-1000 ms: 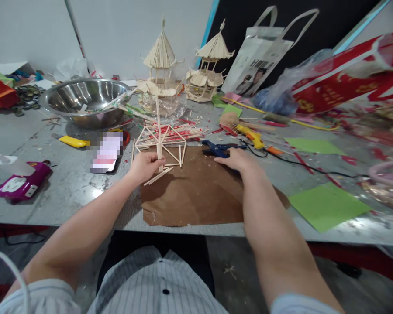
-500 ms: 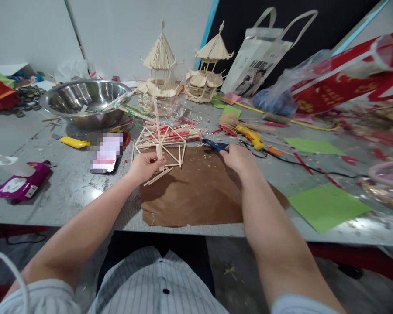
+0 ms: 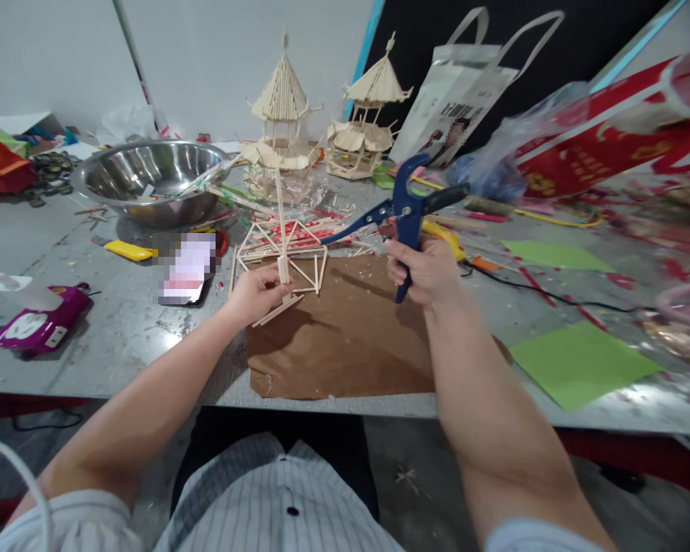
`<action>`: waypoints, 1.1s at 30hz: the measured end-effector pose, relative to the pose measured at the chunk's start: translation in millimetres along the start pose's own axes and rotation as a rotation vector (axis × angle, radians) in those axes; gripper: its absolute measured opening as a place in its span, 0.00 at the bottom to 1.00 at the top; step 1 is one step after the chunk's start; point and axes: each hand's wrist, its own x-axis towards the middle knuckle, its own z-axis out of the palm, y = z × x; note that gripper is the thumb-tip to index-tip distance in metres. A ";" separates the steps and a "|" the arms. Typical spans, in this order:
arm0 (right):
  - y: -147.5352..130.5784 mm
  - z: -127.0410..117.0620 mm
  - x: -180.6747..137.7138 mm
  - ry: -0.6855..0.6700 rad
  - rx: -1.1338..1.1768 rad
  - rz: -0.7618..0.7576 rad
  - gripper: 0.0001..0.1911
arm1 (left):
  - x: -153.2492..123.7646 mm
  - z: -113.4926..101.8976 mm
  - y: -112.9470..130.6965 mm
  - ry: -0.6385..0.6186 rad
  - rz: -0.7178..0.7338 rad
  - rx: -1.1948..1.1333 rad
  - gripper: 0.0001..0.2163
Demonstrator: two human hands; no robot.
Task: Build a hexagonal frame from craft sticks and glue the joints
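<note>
My left hand [image 3: 257, 293] is closed round the foot of a wooden stick frame [image 3: 280, 249], a flat hexagon of thin sticks with one upright post, standing at the far edge of a brown paper sheet [image 3: 345, 337]. My right hand [image 3: 428, 270] grips the handles of a blue cutter [image 3: 403, 211], lifted off the table with its blade pointing left toward the frame. A pile of loose sticks [image 3: 299, 230] with red marks lies just behind the frame.
Two finished stick pagoda models [image 3: 281, 115] [image 3: 365, 126] stand at the back beside a steel bowl [image 3: 149, 178]. A yellow glue gun [image 3: 445, 238] with a black cord, green paper sheets [image 3: 575, 360], a paper bag [image 3: 460, 92], a purple packet [image 3: 37, 322] and a yellow knife [image 3: 126, 248] lie around.
My right hand has picked the blue cutter up off the table and raised it toward the stick frame. My left hand has stayed on the frame.
</note>
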 end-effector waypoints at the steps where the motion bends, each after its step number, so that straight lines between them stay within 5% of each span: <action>1: -2.5 3.3 -3.6 -0.084 0.096 0.046 0.12 | 0.1 -0.3 0.7 -0.003 0.014 0.000 0.10; 7: -12.2 13.7 -16.2 -0.311 0.362 0.236 0.12 | -0.7 -0.8 8.4 -0.028 0.021 0.017 0.09; 19: -6.9 12.9 -13.6 -0.353 0.366 0.257 0.15 | -2.4 -1.3 9.8 -0.034 -0.007 0.040 0.10; 33: -11.0 45.3 -37.3 -0.492 0.474 -0.012 0.20 | -5.9 5.5 8.0 -0.129 -0.016 0.051 0.12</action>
